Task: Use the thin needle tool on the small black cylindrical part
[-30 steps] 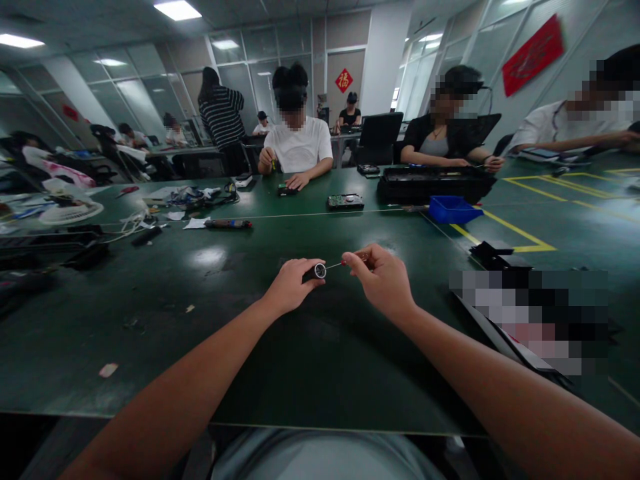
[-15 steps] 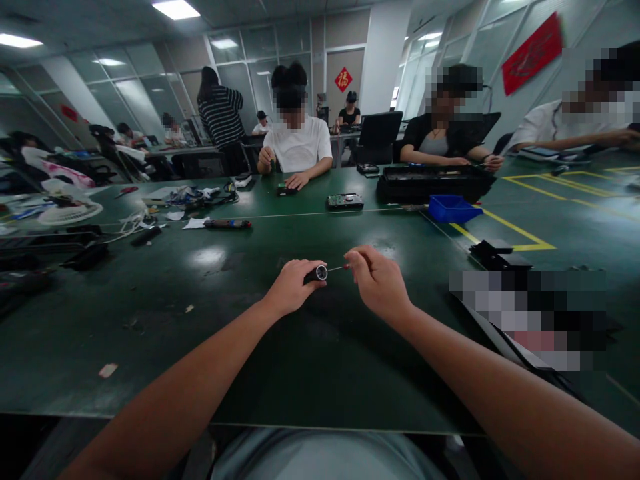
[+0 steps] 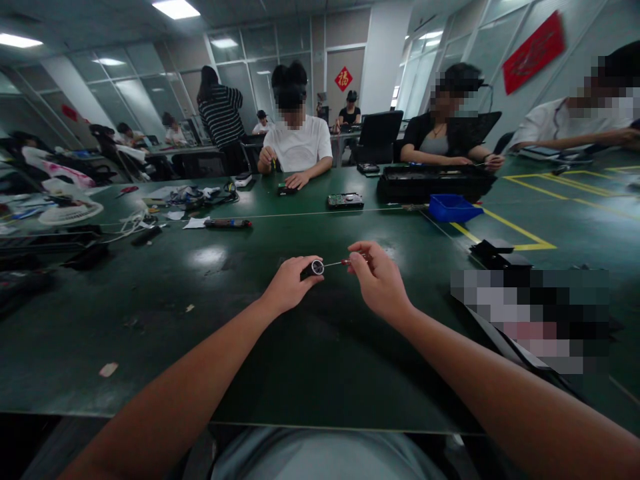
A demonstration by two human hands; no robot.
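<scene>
My left hand (image 3: 290,283) is closed around a black cylinder (image 3: 317,268) with a silver-rimmed round end, which faces right and toward me. What kind of part it is, I cannot tell. My right hand (image 3: 379,277) grips a screwdriver (image 3: 345,263) by its red handle, mostly hidden in the fingers. Its thin metal shaft points left, and the tip reaches the cylinder's open end. Whether the tip touches anything inside is too small to make out. Both hands are held above the green table (image 3: 320,360).
A blue bin (image 3: 454,208) stands before a long black casing (image 3: 435,185) at the back right. A circuit-board unit (image 3: 345,201) lies mid-table. A dark tube-shaped tool (image 3: 228,224), cables and a white fan (image 3: 70,208) are at left. Co-workers sit across the table.
The cylinder in my left hand has shifted slightly left and up. The right-hand fingers have rolled around the screwdriver handle, so more of the red handle shows.
</scene>
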